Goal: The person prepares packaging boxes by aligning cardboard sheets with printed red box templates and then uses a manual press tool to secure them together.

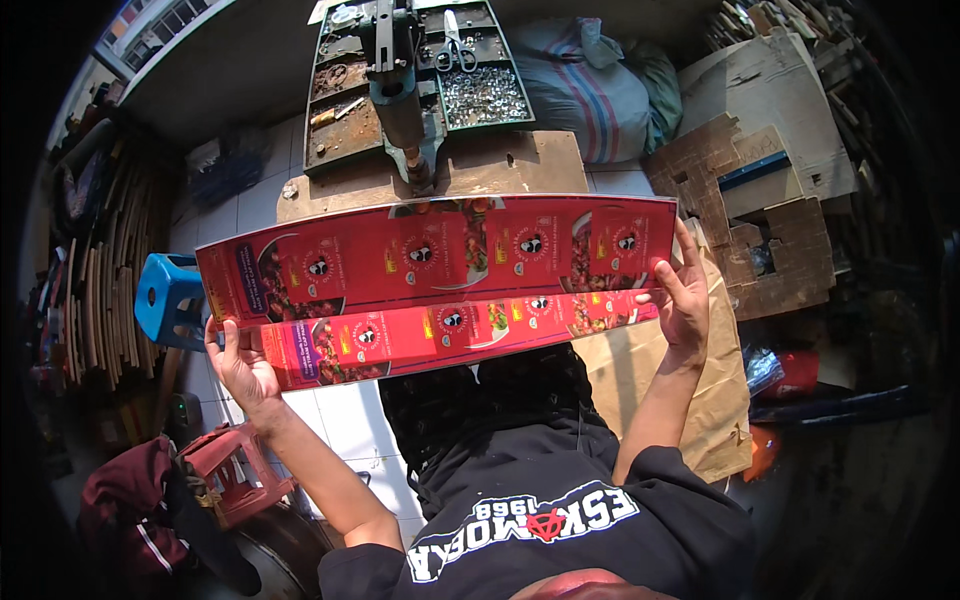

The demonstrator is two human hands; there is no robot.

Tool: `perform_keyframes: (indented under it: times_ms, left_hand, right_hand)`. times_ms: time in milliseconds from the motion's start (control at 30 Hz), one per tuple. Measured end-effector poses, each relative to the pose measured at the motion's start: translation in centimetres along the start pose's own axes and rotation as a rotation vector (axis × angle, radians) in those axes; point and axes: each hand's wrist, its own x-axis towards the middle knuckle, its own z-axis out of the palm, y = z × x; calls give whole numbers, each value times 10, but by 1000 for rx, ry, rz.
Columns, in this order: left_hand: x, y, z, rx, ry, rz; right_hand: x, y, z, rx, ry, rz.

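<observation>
As it stretched left to right before the press [405, 95], the long red printed strip [440, 255] sat clasped by left hand [240, 365] and right hand [685, 300], each grip closed on one end.

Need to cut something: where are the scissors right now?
Head view, top centre: the scissors lie in the green tray, right of the press tool, above the silver eyelets.
</observation>
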Motion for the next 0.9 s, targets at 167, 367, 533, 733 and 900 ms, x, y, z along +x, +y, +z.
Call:
perform_keyframes:
  times_ms: [167,367,533,733,900]
  left_hand:
    - [14,-8,-36,-64,71,29]
    - [10,-6,-42,-105,125,25]
    - [11,-6,-48,-123,104,26]
    - [8,-3,-43,-120,104,19]
    - [7,-5,-38,-145,70,33]
  right_hand:
    - [5,16,6,495,-62,2]
    - [5,28,12,403,3,1]
    - [4,27,8,213,-9,52]
    - [0,24,5,57,-5,6]
    - [-3,22,8,49,2,-103]
